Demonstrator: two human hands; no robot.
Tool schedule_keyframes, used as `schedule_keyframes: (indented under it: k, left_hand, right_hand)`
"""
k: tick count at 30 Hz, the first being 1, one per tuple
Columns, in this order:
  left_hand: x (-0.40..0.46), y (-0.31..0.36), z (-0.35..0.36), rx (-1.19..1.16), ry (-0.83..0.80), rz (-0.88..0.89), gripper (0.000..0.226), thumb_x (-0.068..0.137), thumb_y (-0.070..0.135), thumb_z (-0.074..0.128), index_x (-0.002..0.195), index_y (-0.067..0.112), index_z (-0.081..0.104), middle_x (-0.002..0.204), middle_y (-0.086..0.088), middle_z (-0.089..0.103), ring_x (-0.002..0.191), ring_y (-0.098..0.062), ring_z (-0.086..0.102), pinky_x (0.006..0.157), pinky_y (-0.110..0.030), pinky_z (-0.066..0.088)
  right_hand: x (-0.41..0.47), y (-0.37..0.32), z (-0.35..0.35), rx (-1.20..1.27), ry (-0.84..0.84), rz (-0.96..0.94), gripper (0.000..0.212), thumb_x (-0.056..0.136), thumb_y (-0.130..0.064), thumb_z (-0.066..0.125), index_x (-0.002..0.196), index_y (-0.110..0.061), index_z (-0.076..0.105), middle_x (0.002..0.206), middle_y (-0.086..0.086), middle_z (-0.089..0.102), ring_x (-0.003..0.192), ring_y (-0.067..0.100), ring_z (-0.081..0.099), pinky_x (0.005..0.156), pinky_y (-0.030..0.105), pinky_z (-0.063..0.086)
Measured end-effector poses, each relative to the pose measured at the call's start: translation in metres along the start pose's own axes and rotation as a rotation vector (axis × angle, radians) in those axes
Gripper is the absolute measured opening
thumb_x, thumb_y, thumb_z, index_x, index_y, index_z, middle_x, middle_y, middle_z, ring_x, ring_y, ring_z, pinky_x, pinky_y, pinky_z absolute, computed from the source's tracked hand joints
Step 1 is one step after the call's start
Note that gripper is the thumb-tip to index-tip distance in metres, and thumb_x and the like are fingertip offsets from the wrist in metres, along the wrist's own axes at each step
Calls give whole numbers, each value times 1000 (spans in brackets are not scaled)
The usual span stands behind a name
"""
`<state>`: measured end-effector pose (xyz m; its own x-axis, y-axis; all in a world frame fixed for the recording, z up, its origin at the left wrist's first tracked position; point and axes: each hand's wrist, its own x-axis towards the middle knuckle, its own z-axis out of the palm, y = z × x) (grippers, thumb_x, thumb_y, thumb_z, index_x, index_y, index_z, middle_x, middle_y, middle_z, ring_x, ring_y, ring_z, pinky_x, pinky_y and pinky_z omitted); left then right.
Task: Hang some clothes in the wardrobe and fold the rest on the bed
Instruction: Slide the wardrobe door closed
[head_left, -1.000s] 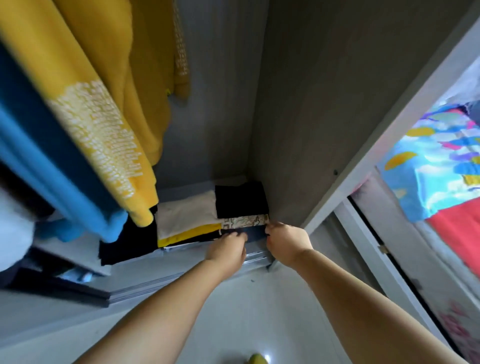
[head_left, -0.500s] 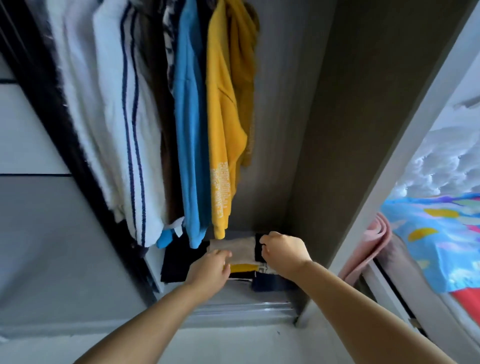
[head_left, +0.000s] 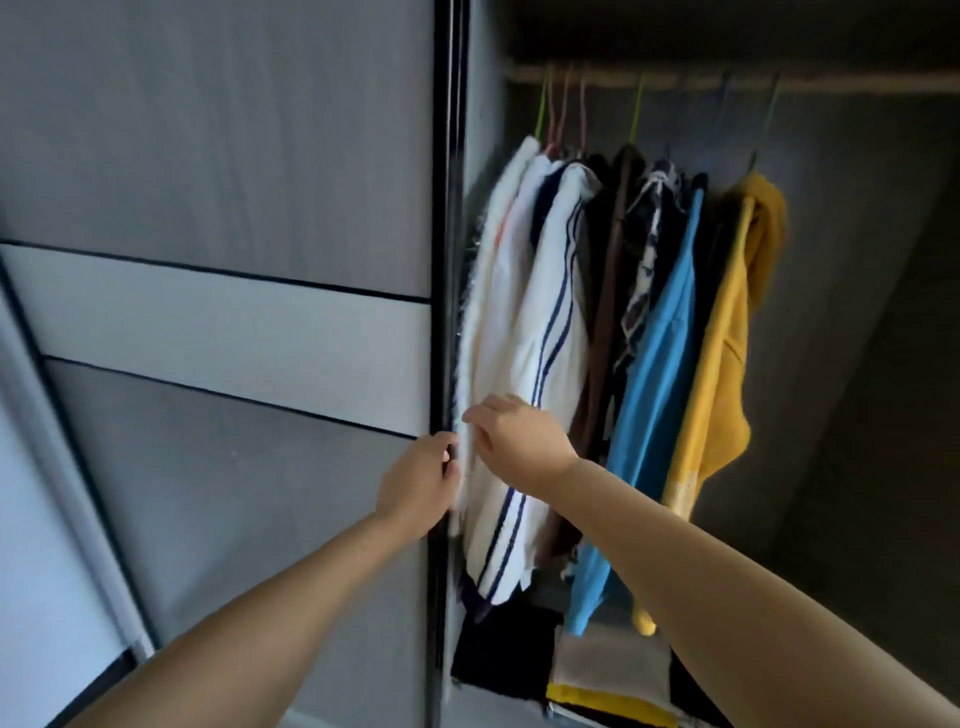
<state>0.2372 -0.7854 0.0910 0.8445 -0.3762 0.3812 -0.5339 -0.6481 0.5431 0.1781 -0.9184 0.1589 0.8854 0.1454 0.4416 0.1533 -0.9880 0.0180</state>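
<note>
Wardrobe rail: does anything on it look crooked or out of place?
Mostly tidy. The yellow garment at the right end hangs bunched and lopsided, its top slumped to one side, unlike the blue shirt beside it, which hangs straight.

The sliding door (head_left: 218, 234) filling the left of the frame looks like matt grey laminate with a faint grain, and its black edge strip (head_left: 445, 260) is glossy. Hanging clothes are all soft cloth: the white one (head_left: 480, 291) at the left looks fuzzy, the blue shirt (head_left: 660, 364) smooth, the yellow hoodie (head_left: 727, 364) thicker knit. Hangers (head_left: 635, 111) up top look like thin plastic.
</note>
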Motion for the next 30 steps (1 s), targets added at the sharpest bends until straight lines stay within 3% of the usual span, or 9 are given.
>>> schedule_keyframes:
  k: [4,6,8,10,11,13,15,21,30]
  left_hand:
    - [49,-31,-30,-17,92,-35,43,92,14,47,135,12,42,122,-9,49,114,-25,50,88,-38,45]
    - [68,-33,-35,-92,105,-13,46,92,11,47,138,8,39,126,-10,48,114,-25,51,88,-34,45]
    - [82,-31,-34,-169,88,11,45,92,6,45,137,6,39,125,-11,46,106,-25,54,80,-29,44]
    - [86,-22,-28,-246,84,13,43,89,2,44,132,6,41,121,-10,45,92,-23,53,73,-26,40]
    - [89,-20,-25,-290,87,-2,42,88,2,44,129,7,41,119,-8,44,88,-21,51,71,-26,38]
    - [90,-14,-20,-343,106,-37,41,87,1,44,127,7,41,114,-3,41,91,-20,50,72,-25,38]
    - [89,-8,-15,-376,144,-81,43,86,-2,44,128,5,42,114,-1,39,103,-24,50,78,-29,42]
    - [84,11,-8,-411,245,-182,50,82,-9,44,131,4,42,125,-9,42,117,-25,41,94,-40,43]
    - [67,42,14,-408,223,-153,63,81,-11,42,140,8,36,128,-6,39,119,-22,40,100,-37,41]
  right_hand:
    - [89,-25,3,-175,87,-209,41,94,-12,44,133,-14,53,142,6,45,138,23,32,118,39,11]
    - [117,-27,6,-238,90,-216,41,94,-11,44,134,-13,51,147,7,39,143,22,23,118,42,-8]
    - [137,-23,9,-327,78,-226,39,93,-9,44,130,-13,55,141,9,44,139,24,28,115,41,-17]
    - [141,-17,7,-402,129,-279,31,87,-5,50,113,-10,67,119,9,59,125,26,46,117,43,-12]
    - [143,-13,6,-449,180,-319,24,81,-3,57,98,-10,72,103,7,64,113,26,55,119,47,2]
    - [143,-5,1,-481,293,-410,13,66,1,68,70,-12,71,76,3,62,85,24,63,111,51,32]
    - [141,1,0,-487,331,-486,16,63,3,70,62,-13,68,69,2,59,74,23,62,104,50,42]
    - [139,11,-7,-558,323,-554,17,66,1,69,62,-16,68,71,0,61,73,20,62,105,48,43]
    - [112,39,-15,-595,337,-543,19,62,5,70,59,-14,66,69,2,60,71,22,61,106,50,41]
